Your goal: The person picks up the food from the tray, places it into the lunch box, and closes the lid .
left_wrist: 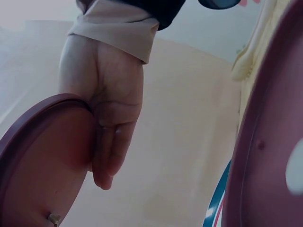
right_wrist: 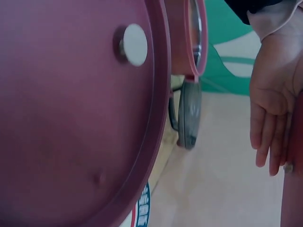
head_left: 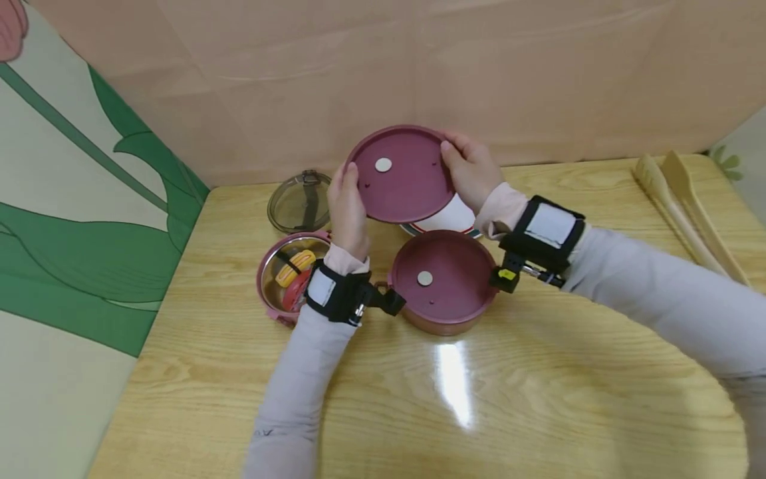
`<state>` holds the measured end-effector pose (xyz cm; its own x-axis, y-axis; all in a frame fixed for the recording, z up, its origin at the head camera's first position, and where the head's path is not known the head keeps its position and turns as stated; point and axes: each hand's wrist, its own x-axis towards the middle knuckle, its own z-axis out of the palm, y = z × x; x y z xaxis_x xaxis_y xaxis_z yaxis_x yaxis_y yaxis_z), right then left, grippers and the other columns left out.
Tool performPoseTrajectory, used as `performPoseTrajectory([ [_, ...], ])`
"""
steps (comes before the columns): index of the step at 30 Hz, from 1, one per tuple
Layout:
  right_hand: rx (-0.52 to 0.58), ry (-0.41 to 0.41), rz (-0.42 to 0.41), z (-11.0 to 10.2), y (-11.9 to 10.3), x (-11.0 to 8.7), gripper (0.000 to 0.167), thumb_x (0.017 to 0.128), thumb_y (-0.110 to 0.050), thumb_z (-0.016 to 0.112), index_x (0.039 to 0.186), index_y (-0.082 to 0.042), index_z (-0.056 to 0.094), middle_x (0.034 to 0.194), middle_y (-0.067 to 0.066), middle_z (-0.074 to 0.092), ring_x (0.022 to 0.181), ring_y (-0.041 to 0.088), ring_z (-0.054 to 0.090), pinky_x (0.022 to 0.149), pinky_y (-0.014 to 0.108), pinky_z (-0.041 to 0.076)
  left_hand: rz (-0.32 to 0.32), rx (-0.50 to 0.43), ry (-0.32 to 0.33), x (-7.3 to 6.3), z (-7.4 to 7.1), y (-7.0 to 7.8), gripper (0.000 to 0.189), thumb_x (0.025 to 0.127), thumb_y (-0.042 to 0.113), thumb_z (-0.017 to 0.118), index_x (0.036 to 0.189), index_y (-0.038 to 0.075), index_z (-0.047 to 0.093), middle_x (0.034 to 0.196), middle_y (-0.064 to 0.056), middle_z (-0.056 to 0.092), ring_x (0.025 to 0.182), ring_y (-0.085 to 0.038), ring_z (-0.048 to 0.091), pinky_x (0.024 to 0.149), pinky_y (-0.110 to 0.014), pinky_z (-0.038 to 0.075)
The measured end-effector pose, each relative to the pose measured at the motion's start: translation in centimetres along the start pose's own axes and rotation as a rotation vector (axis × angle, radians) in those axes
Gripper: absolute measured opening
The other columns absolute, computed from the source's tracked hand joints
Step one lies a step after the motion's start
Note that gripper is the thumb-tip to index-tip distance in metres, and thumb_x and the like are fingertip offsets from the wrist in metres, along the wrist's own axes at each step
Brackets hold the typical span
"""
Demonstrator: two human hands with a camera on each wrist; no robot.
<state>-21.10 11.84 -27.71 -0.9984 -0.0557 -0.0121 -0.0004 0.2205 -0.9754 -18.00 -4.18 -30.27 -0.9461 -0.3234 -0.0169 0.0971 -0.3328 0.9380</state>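
Note:
Both hands hold a round maroon lid (head_left: 403, 189) up in the air, its rimmed face with a white disc toward the head camera. My left hand (head_left: 348, 213) grips its left edge, thumb on the face. My right hand (head_left: 473, 169) pinches its upper right edge the same way. Nearer me stands a round maroon container (head_left: 445, 322) with a similar white disc inside its rim. In the left wrist view my right hand (left_wrist: 113, 94) shows beside the lid (left_wrist: 52, 161). The right wrist view shows my left hand (right_wrist: 274, 99) across from the container.
A pink-rimmed steel bowl (head_left: 263, 293) at left holds a toy hot dog (head_left: 295, 268) and a red piece (head_left: 297, 291). Behind it lies a smoky clear lid (head_left: 296, 206). A white plate (head_left: 449, 216) sits partly hidden. Two wooden utensils (head_left: 688, 206) lie at far right.

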Motion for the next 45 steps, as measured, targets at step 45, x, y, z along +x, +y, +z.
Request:
performPoseTrajectory([
  [45,-0.533,-0.584,0.06,14.3,0.1,-3.1,0.042,0.104,-0.012,0.039,0.146,-0.005,0.04,0.143,0.014,0.05,0.135,0.024,0.043,0.113,0.033,0.034,-0.109,0.513,0.067,-3.5,-18.0,2.1,0.049,0.107,0.026,0.031,0.152,0.01,0.028,0.157,-0.007,0.031,0.142,-0.016,0.031,0.117,-0.032,0.028],
])
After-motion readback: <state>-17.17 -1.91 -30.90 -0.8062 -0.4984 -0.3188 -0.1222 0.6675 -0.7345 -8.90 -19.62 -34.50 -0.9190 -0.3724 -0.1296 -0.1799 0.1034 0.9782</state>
